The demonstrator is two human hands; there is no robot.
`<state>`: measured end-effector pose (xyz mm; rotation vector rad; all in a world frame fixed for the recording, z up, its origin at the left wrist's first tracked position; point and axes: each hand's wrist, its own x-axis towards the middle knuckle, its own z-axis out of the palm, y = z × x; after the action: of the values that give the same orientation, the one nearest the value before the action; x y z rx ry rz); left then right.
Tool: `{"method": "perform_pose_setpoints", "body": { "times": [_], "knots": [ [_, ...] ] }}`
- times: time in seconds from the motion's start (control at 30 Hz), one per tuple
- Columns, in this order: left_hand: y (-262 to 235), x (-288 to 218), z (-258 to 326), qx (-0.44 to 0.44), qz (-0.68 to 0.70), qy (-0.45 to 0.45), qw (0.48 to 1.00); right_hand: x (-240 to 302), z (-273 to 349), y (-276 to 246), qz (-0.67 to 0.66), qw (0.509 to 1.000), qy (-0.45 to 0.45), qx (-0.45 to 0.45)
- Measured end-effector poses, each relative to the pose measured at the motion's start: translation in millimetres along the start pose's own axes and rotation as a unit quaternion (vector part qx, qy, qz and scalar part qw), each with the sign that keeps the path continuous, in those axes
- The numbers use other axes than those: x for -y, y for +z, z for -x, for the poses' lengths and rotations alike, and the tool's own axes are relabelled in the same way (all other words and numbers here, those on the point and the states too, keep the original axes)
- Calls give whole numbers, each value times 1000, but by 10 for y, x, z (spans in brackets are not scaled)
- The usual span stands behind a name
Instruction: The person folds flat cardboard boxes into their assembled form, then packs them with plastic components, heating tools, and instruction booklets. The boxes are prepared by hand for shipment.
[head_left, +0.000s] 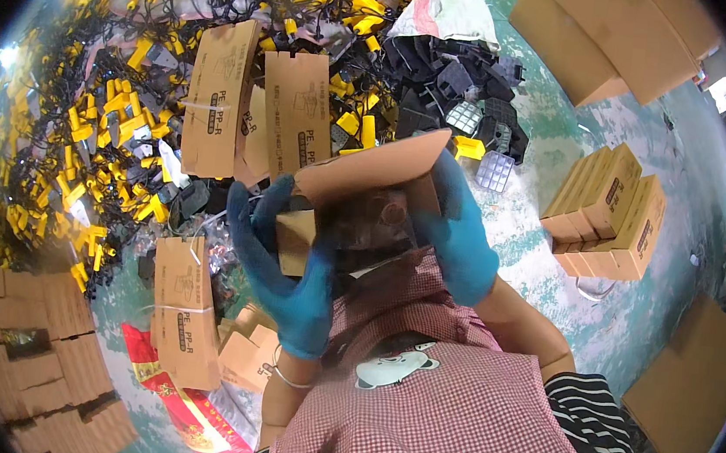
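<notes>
Between my two hands is a small cardboard box (368,175) with its lid flap up. Its inside is dark, and something in clear plastic seems to lie there, too dim to name. My left hand (283,284), in a blue work glove, is closed round the box's left side, thumb toward the front. On the other side my right hand (464,245), gloved the same way, grips the right wall near the raised flap, its fingertips partly hidden. The box is held in front of a red-checked apron (451,401).
Ahead and left spreads a heap of yellow-handled devices (121,107) with black cords. Black plastic cases (456,78) lie beside a white sack (449,12). Bundled flat cartons (217,108) stand beyond my left hand. Closed boxes (605,206) are stacked at right, cartons (39,318) at left.
</notes>
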<state>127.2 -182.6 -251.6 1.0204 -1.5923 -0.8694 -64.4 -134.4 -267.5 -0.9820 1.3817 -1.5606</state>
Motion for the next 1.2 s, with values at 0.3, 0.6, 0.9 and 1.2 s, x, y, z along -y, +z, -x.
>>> {"method": "perform_pose_setpoints", "body": {
  "times": [0.3, 0.6, 0.9, 1.2],
  "knots": [
    [73, 192, -17, 37, 198, -40, 979, -10, 41, 189, 99, 987, -126, 0],
    [-251, 615, -384, 212, 280, 106, 930, 349, 135, -242, 59, 981, -84, 165],
    [-519, 134, -607, 342, -27, 220, 913, 606, -59, -134, 415, 829, -273, 256],
    [-337, 257, -586, 259, 10, 240, 936, 403, -192, -92, 452, 803, -325, 214]
  ]
}}
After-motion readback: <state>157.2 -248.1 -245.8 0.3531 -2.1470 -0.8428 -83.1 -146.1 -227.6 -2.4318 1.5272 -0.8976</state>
